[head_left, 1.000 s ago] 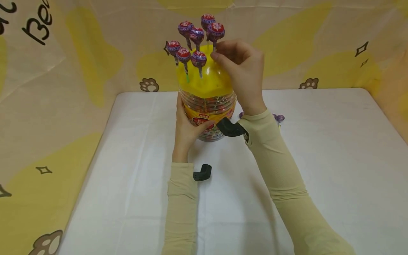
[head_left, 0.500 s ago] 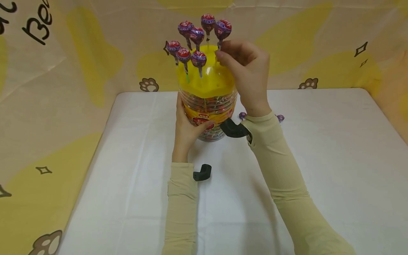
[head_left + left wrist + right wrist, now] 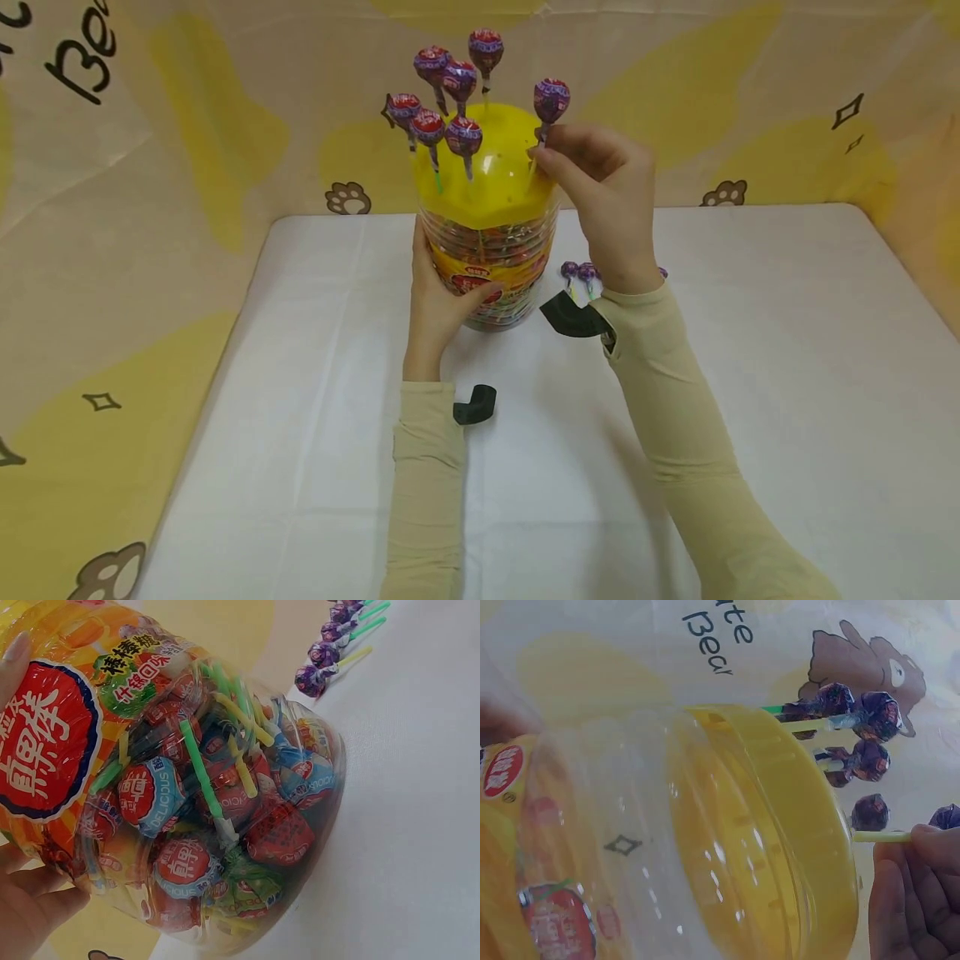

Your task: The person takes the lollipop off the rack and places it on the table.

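A clear plastic jar [image 3: 517,242] with a yellow domed lid [image 3: 498,196] stands upright on the table. Round its lower body curls my left hand [image 3: 438,312], thumb across the label. Wrapped lollipops [image 3: 154,795] fill the jar in the left wrist view. Several purple lollipops [image 3: 465,136] stick up from the lid, heads uppermost. Between thumb and fingers, my right hand [image 3: 611,196] pinches another purple lollipop [image 3: 552,100] by its stick. In the right wrist view the end of its pale yellow stick [image 3: 881,836] is right at the lid's top; the head is partly cut off by the frame.
More purple lollipops [image 3: 587,272] lie in a row on the white table [image 3: 360,467], right of the jar and partly behind my right wrist. A printed cloth backdrop [image 3: 675,75] rises behind the table and along its sides.
My right hand has moved right and slightly down with the pinched lollipop, away from the group on the lid. The left hand keeps its hold on the jar.
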Demonstrator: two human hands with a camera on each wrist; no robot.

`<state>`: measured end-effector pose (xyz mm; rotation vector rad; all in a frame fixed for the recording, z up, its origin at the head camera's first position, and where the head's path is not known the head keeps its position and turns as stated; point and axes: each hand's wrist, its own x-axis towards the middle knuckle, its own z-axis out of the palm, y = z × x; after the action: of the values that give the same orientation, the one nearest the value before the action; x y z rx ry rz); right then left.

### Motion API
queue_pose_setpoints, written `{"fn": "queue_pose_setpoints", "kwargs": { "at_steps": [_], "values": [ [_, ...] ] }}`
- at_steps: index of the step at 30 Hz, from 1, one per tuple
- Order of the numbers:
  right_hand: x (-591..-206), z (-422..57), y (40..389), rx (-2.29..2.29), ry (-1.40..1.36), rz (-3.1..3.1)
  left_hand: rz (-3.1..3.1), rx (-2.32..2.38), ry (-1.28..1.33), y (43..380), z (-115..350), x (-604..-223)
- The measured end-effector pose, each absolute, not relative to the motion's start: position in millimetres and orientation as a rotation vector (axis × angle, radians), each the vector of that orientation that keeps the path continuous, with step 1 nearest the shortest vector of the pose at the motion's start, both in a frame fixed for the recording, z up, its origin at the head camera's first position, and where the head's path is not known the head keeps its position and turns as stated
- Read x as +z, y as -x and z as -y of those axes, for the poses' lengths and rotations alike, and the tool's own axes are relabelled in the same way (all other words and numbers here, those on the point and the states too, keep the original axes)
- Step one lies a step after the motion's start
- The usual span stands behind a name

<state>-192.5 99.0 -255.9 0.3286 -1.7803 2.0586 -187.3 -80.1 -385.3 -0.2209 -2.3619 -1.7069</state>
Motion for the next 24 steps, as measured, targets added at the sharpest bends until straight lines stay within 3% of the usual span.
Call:
{"fn": "queue_pose_setpoints", "kwargs": {
  "at_steps": [10, 24],
  "values": [
    [-280, -124, 181, 1.973, -0.376, 1.73, 2.361, -1.69, 0.228, 187, 79, -384],
    [-315, -170, 173, 2.144, -0.136, 1.594, 2.348, -1.671, 0.262, 187, 79, -384]
  ]
}}
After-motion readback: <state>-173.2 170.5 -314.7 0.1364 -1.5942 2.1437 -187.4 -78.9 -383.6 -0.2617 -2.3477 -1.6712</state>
